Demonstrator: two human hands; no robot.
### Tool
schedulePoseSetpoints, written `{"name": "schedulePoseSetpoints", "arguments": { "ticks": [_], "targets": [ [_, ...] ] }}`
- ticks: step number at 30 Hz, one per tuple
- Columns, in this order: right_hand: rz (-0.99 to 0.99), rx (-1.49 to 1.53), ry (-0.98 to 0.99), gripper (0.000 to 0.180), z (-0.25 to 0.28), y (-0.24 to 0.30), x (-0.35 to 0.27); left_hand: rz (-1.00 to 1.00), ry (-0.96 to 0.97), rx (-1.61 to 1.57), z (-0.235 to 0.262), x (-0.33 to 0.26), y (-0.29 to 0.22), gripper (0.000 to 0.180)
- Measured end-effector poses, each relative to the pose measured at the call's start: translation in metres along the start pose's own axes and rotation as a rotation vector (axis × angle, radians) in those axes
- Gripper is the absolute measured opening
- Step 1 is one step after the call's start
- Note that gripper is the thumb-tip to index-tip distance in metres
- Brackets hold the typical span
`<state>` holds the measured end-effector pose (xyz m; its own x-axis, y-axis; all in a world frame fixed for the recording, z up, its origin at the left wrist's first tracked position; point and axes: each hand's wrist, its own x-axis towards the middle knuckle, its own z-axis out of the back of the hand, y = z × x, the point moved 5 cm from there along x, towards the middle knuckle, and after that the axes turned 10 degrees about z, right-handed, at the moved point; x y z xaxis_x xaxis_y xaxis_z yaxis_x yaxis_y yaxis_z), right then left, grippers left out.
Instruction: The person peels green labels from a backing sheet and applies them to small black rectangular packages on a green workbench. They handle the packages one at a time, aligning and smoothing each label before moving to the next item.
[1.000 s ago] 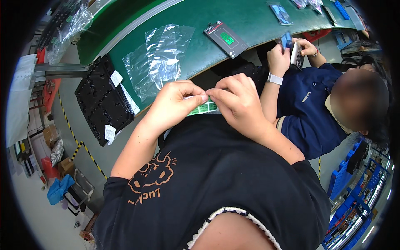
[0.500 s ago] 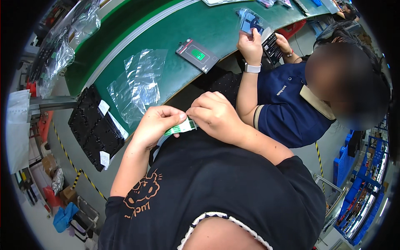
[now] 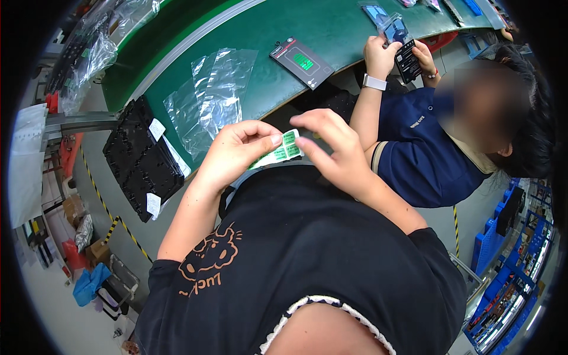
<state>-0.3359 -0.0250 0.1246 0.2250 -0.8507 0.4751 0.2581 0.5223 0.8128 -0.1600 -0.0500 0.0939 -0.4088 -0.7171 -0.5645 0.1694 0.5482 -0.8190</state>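
Observation:
My left hand (image 3: 232, 152) pinches a small strip of green and white stickers (image 3: 287, 148) between thumb and fingers, just above my lap. Beside the strip's free end is my right hand (image 3: 338, 148), its thumb and fingers spread with nothing visible between them. Beyond my hands, on the green table (image 3: 260, 100), lie flat clear plastic bags (image 3: 216, 89). A flat dark package (image 3: 302, 63) with a green sticker on its front rests near the table edge.
At the left, black plastic trays (image 3: 139, 160) with white paper slips stick out by the table's end. Close on my right sits a co-worker (image 3: 414, 142), holding a dark package (image 3: 407, 62) and a clear plastic piece. Clear wrapping (image 3: 89, 65) hangs at the upper left.
My right hand has come away from the sticker strip and its fingers have opened. More of the strip shows now, still in my left hand. The view has shifted slightly.

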Motion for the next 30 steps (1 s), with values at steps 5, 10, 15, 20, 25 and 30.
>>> {"name": "schedulePoseSetpoints", "arguments": {
  "ticks": [5,10,15,20,25,30],
  "targets": [
    [-0.491,0.671,-0.085,0.035,-0.011,-0.017,-0.013,-0.088,-0.062,0.000,0.000,-0.007,-0.006,0.017],
    [-0.425,0.666,-0.076,0.020,-0.012,-0.014,-0.006,-0.242,-0.081,0.115,-0.012,-0.016,-0.022,0.031],
    [-0.335,0.603,0.135,0.015,-0.008,-0.012,0.001,-0.404,-0.039,0.408,-0.013,-0.023,-0.039,0.030],
    [-0.308,0.577,0.164,0.012,-0.010,-0.007,0.002,-0.353,-0.044,0.335,-0.008,-0.023,-0.033,0.020],
    [-0.315,0.593,0.173,0.012,-0.012,-0.003,-0.003,-0.185,0.002,0.172,-0.006,-0.022,-0.025,0.014],
    [-0.353,0.651,0.087,0.013,-0.014,-0.002,-0.006,-0.227,-0.037,0.114,-0.005,-0.021,-0.019,0.010]
  ]
}}
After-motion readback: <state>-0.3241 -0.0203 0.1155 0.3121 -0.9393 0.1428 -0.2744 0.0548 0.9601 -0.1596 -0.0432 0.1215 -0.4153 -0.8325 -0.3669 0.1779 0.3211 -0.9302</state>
